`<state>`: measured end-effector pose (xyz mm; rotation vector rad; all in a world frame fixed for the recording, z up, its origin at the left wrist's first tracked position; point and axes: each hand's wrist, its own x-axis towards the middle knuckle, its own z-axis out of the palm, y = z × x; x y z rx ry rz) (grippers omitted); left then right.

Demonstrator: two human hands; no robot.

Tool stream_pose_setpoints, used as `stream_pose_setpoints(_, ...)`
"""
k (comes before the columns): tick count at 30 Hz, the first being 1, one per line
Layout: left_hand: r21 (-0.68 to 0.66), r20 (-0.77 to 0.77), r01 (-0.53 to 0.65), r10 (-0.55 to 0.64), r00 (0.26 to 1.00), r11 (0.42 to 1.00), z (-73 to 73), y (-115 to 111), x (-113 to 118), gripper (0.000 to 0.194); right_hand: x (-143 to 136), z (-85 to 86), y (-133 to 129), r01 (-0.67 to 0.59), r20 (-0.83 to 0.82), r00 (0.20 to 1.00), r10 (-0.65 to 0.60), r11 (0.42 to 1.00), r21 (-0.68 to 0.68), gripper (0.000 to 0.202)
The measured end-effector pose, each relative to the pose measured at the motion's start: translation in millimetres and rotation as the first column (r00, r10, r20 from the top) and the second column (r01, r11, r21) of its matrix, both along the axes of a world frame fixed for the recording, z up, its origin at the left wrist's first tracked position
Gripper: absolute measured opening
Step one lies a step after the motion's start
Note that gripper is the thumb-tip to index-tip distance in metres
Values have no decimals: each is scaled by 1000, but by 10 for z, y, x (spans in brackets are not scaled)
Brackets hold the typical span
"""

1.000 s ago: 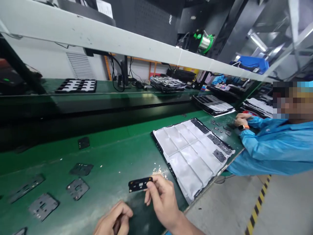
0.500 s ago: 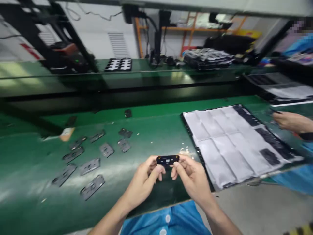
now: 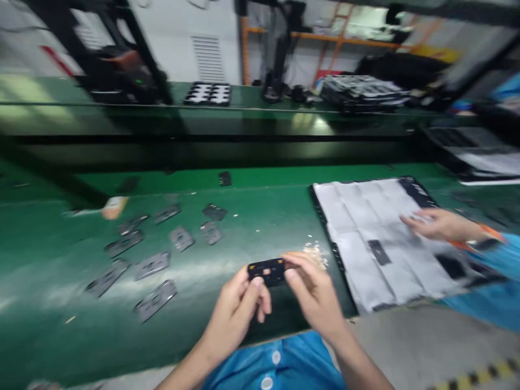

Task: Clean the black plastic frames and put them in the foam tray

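A small black part [image 3: 266, 272] with a light square at its middle and orange spots near its ends is held over the front of the green bench. My left hand [image 3: 239, 303] grips its left end between thumb and fingers. At the right end, my right hand [image 3: 311, 287] pinches it with thumb and forefinger. Just behind my right hand lies a pile of tiny pale pieces [image 3: 314, 255]. Several flat grey parts [image 3: 152, 265] are scattered on the bench to the left.
On the right is a tray with white compartments [image 3: 361, 211], a dark part [image 3: 379, 252] on it and another person's hand [image 3: 442, 225] over it. A black tray [image 3: 208, 93] and a stack of trays [image 3: 361, 93] stand on the rear shelf.
The black part has tilted and shifted slightly left in my hands. The other person's hand has moved left over the white tray, where a dark part now lies. The view has shifted.
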<state>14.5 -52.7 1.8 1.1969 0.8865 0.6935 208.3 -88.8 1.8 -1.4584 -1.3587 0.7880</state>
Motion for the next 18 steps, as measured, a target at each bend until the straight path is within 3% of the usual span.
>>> stream_pose_setpoints(4,99,-134,-8,22,991,995,-89,4,-86,36,-248,21,-33,-97,-149,985,88,994,-55,22)
stream_pose_setpoints(7,168,-248,36,7,969,985,-120,35,-153,42,-333,9,-76,-75,-146,987,66,995,-60,26)
stream_pose_setpoints(9,182,-316,63,-2,949,981,-124,33,-192,44,-262,4,-110,-74,-48,996,72,996,-45,22)
stream_pose_setpoints(11,177,-356,86,-17,934,980,-135,22,-226,45,-2,-4,-145,11,208,978,-8,1000,-15,21)
stream_pose_setpoints(13,167,-376,94,-24,926,982,-160,20,-249,47,455,-10,-193,222,482,849,-216,974,46,23)
stream_pose_setpoints(16,177,-368,111,-39,929,978,-204,29,-251,48,1235,-15,-271,502,622,644,-445,859,95,32)
stream_pose_setpoints(18,195,-340,119,-47,939,973,-205,14,-230,48,1538,-65,-217,579,703,536,-467,810,96,31)
